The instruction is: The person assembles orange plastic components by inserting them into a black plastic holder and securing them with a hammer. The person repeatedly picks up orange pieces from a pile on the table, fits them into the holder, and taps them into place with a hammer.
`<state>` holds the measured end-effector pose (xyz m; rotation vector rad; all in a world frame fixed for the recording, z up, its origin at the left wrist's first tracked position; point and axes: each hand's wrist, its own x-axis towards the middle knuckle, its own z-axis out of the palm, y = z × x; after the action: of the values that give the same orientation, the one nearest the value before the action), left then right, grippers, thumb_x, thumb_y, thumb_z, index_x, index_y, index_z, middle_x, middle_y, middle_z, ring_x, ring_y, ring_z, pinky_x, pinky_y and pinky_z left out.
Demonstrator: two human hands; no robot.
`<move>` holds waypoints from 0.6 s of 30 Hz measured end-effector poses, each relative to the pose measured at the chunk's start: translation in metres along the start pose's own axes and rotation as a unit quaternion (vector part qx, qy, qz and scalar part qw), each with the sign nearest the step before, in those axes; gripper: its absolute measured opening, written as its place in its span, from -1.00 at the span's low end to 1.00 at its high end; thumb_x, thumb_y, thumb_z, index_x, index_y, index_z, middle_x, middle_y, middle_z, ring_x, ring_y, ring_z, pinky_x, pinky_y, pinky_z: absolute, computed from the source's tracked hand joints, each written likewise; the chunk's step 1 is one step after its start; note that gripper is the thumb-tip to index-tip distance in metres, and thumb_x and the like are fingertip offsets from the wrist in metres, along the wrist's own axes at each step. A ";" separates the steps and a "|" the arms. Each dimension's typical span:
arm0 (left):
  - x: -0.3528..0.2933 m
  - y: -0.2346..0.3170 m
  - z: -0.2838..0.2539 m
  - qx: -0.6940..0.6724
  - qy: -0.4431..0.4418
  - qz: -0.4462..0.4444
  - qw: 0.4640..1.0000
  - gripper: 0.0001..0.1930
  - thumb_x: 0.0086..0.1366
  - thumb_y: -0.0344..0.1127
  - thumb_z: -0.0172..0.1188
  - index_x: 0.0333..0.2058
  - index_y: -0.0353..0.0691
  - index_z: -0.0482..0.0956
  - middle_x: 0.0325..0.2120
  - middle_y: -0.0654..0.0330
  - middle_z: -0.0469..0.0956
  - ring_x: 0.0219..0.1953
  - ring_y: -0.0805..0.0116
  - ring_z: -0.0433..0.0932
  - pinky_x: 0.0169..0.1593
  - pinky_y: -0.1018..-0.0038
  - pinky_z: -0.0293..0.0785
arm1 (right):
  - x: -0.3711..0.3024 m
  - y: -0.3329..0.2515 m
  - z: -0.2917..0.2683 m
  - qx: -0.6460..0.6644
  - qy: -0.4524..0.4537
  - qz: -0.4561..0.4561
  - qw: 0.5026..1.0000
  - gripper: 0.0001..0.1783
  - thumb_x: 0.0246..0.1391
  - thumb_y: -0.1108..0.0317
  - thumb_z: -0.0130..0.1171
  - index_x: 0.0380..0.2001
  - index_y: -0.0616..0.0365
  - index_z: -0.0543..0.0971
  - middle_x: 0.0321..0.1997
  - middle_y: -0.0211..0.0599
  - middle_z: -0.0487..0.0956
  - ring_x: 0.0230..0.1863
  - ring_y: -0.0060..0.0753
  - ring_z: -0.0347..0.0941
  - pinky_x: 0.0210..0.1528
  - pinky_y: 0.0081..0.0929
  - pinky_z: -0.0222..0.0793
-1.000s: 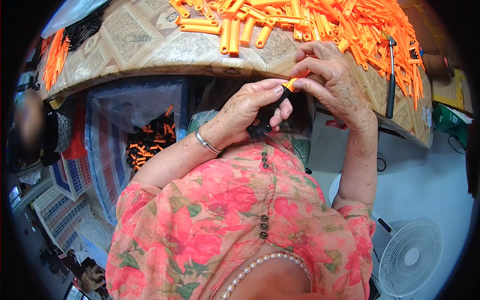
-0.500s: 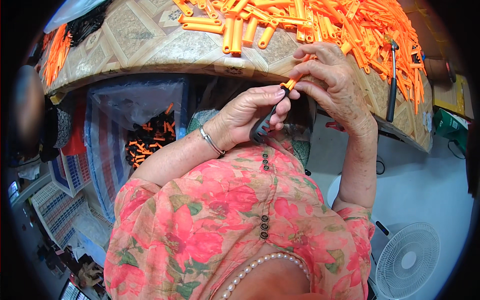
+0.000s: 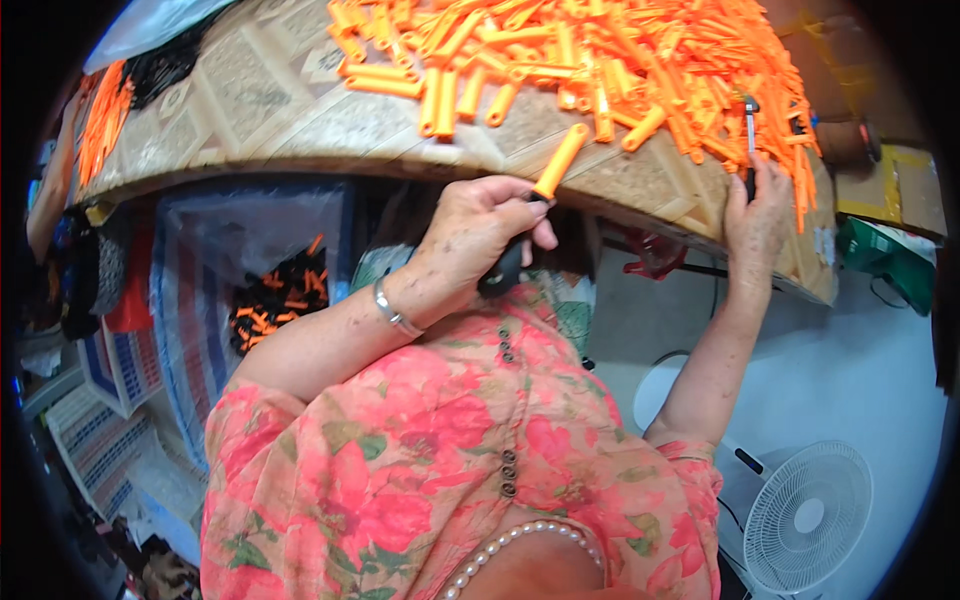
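My left hand is closed in front of the table's near edge. It grips a black kitchen utensil, whose lower part shows below the fingers. From the top of that fist an orange handle points up and to the right, with a hole at its end. At the table's right side my right hand has its fingers round the dark grip of a small hammer. The hammer's head lies among orange handles. A big heap of loose orange handles covers the far part of the table.
Below the table at left, a lined crate holds black-and-orange pieces. More long orange pieces and black pieces lie on the table's far left, beside another person's arm. A white fan stands at lower right.
My right hand has left the utensil and moved right to the hammer's grip. The orange handle now sticks up from my left fist. The view has shifted slightly.
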<state>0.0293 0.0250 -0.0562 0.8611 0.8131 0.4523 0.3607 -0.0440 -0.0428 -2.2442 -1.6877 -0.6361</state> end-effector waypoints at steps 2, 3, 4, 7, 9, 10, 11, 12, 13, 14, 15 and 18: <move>0.001 -0.002 0.001 -0.003 0.018 0.004 1.000 -0.79 0.31 -0.38 0.11 -0.14 -0.36 0.54 -0.51 0.21 0.62 -0.61 0.63 0.47 -0.61 0.73 0.30 | 0.004 -0.010 -0.001 0.013 0.005 0.050 0.999 -0.61 0.09 0.36 0.18 0.00 0.19 0.49 -0.07 -0.01 0.44 0.00 0.02 0.39 0.04 -0.17 0.34; 0.001 -0.002 0.002 -0.004 0.027 0.005 1.000 -0.79 0.31 -0.38 0.11 -0.14 -0.36 0.54 -0.51 0.21 0.62 -0.61 0.63 0.47 -0.59 0.72 0.32 | 0.006 -0.012 -0.004 0.019 0.003 0.092 0.996 -0.63 0.10 0.35 0.16 -0.01 0.22 0.49 -0.09 0.02 0.47 -0.03 0.04 0.42 0.01 -0.15 0.35; 0.000 -0.004 0.003 -0.016 0.033 0.001 0.999 -0.80 0.31 -0.39 0.12 -0.15 -0.36 0.54 -0.51 0.21 0.62 -0.61 0.61 0.46 -0.53 0.70 0.35 | 0.007 -0.009 -0.005 0.025 -0.042 0.120 0.992 -0.63 0.12 0.34 0.14 -0.01 0.23 0.49 -0.12 0.03 0.49 -0.07 0.05 0.44 -0.01 -0.13 0.36; 0.001 -0.004 0.006 -0.017 0.043 0.010 0.999 -0.81 0.31 -0.39 0.12 -0.16 -0.35 0.55 -0.51 0.20 0.62 -0.61 0.61 0.46 -0.52 0.70 0.36 | 0.006 -0.003 -0.003 0.037 -0.097 0.154 0.983 -0.63 0.17 0.33 0.06 0.01 0.27 0.48 -0.19 0.07 0.54 -0.15 0.09 0.49 -0.08 -0.09 0.39; 0.001 -0.004 0.009 -0.017 0.046 0.011 0.999 -0.82 0.30 -0.39 0.13 -0.17 -0.35 0.55 -0.51 0.20 0.63 -0.61 0.61 0.46 -0.52 0.70 0.35 | 0.000 0.004 0.001 0.032 -0.025 0.114 0.993 -0.63 0.21 0.33 0.00 0.03 0.29 0.47 -0.22 0.09 0.56 -0.18 0.11 0.51 -0.11 -0.07 0.40; 0.002 -0.004 0.009 -0.016 0.051 0.011 0.999 -0.82 0.30 -0.39 0.13 -0.18 -0.34 0.56 -0.51 0.20 0.63 -0.61 0.61 0.46 -0.52 0.70 0.35 | -0.006 0.001 0.000 0.106 0.029 0.072 0.991 -0.59 0.24 0.36 -0.05 0.12 0.27 0.43 -0.25 0.00 0.56 -0.24 -0.08 0.54 -0.17 -0.22 0.43; 0.003 -0.004 0.009 -0.021 0.054 0.010 0.998 -0.83 0.30 -0.39 0.13 -0.19 -0.34 0.56 -0.51 0.20 0.63 -0.61 0.61 0.46 -0.52 0.70 0.36 | -0.010 -0.010 -0.010 0.212 -0.040 0.094 0.972 -0.57 0.24 0.38 -0.05 0.16 0.25 0.41 -0.26 -0.04 0.56 -0.27 -0.17 0.52 -0.18 -0.28 0.43; 0.003 -0.004 0.009 -0.024 0.054 0.008 0.998 -0.83 0.30 -0.39 0.14 -0.19 -0.34 0.56 -0.51 0.20 0.63 -0.61 0.61 0.46 -0.52 0.70 0.36 | -0.014 -0.028 -0.031 0.312 -0.109 0.119 0.936 -0.55 0.24 0.40 -0.06 0.19 0.24 0.39 -0.27 -0.09 0.55 -0.29 -0.25 0.51 -0.20 -0.35 0.43; 0.002 -0.004 0.009 -0.026 0.054 0.007 0.998 -0.83 0.30 -0.39 0.14 -0.20 -0.33 0.57 -0.51 0.20 0.63 -0.61 0.61 0.46 -0.52 0.70 0.36 | -0.023 -0.045 -0.042 0.366 -0.160 0.110 0.910 -0.53 0.25 0.41 -0.06 0.22 0.21 0.36 -0.28 -0.14 0.54 -0.32 -0.33 0.48 -0.21 -0.41 0.42; 0.003 -0.006 0.008 -0.031 0.055 0.008 0.998 -0.84 0.29 -0.38 0.14 -0.21 -0.33 0.58 -0.52 0.20 0.63 -0.61 0.62 0.47 -0.52 0.70 0.36 | -0.033 -0.063 -0.055 0.415 -0.211 0.108 0.878 -0.51 0.25 0.43 -0.06 0.26 0.19 0.34 -0.29 -0.19 0.53 -0.35 -0.41 0.45 -0.23 -0.46 0.42; 0.002 -0.006 0.009 -0.027 0.061 0.010 0.998 -0.84 0.29 -0.38 0.14 -0.21 -0.32 0.58 -0.52 0.20 0.63 -0.60 0.62 0.47 -0.52 0.70 0.36 | -0.043 -0.077 -0.061 0.424 -0.246 0.071 0.869 -0.48 0.25 0.44 -0.06 0.29 0.16 0.31 -0.29 -0.25 0.51 -0.38 -0.49 0.41 -0.25 -0.52 0.41; 0.002 -0.008 0.010 -0.036 0.065 0.016 0.997 -0.85 0.28 -0.39 0.15 -0.22 -0.31 0.59 -0.52 0.21 0.63 -0.60 0.61 0.47 -0.53 0.69 0.36 | -0.071 -0.096 -0.053 0.451 -0.233 -0.021 0.861 -0.43 0.17 0.60 0.00 0.27 0.11 0.35 -0.10 -0.11 0.58 -0.14 -0.27 0.54 -0.07 -0.40 0.42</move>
<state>0.0384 0.0164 -0.0596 0.7855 0.8970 0.5672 0.2427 -0.1000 -0.0362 -1.6948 -1.6962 0.6588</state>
